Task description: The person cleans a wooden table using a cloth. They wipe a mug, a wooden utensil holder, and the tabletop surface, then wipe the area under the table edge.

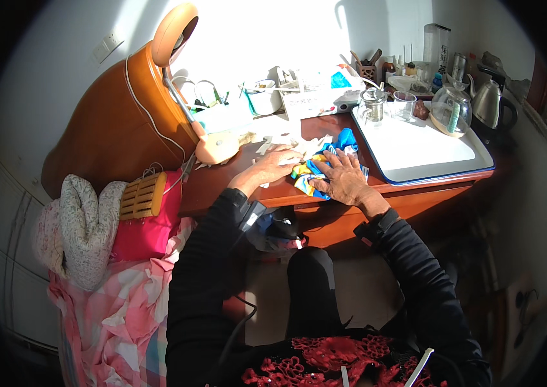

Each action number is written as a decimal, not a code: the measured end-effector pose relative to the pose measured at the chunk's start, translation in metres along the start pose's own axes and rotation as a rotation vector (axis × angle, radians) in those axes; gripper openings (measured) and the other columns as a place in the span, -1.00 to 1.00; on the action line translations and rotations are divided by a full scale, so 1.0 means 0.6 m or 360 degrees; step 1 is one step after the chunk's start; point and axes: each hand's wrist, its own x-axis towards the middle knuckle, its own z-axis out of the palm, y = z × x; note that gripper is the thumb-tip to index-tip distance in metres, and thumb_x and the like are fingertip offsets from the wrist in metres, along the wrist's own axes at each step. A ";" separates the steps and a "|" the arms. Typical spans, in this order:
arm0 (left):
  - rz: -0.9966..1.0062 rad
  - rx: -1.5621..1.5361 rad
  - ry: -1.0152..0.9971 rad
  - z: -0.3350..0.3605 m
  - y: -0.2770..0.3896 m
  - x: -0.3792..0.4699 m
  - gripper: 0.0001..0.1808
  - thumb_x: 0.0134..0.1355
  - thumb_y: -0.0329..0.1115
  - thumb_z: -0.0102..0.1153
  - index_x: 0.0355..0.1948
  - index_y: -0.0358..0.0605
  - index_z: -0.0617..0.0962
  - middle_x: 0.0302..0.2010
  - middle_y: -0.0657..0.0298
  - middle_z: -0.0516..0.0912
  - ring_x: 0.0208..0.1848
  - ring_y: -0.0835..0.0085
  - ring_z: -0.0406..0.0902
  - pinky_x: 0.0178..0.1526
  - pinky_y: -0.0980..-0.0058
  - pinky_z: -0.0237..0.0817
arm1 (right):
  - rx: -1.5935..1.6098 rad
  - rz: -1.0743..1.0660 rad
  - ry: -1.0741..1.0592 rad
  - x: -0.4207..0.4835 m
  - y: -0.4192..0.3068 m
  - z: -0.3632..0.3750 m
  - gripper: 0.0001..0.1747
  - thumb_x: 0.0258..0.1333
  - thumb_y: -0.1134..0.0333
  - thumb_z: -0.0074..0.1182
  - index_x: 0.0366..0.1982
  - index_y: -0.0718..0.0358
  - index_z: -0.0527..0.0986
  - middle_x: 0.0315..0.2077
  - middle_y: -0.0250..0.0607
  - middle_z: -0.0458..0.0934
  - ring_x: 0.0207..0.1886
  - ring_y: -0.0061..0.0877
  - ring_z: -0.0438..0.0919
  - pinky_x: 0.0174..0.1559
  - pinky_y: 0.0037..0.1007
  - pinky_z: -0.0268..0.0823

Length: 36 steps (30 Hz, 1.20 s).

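A blue, yellow and white patterned cloth (pixel 306 180) lies crumpled at the front edge of the reddish-brown wooden desk (pixel 273 191). My right hand (pixel 343 178) rests on it palm down, with the fingers spread. On the cloth's left side is my left hand (pixel 275 166), its fingers reaching towards it; whether they pinch anything is not visible. Behind both hands, pale crumpled material (pixel 314 145) lies in bright sunlight, its kind hard to tell.
An orange desk lamp (pixel 217 147) stands at the left. On the right sits a white, blue-rimmed tray (pixel 440 179) with a glass teapot (pixel 373 104) and a glass jug (pixel 450 113). A metal kettle (pixel 487 104) is beyond. Bedding (pixel 87 227) lies at left.
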 end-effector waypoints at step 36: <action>-0.0346 0.0850 0.1026 -0.005 -0.030 -0.224 -0.68 0.12 -0.22 0.18 -0.08 0.04 0.63 0.02 0.31 0.60 0.13 0.18 0.43 0.02 0.14 0.25 | 0.0058 -0.0117 -0.0492 0.135 -0.038 0.004 -0.25 0.37 -0.23 -0.26 0.44 -0.02 0.14 0.43 0.15 0.00 0.47 0.24 -0.09 0.41 0.23 -0.21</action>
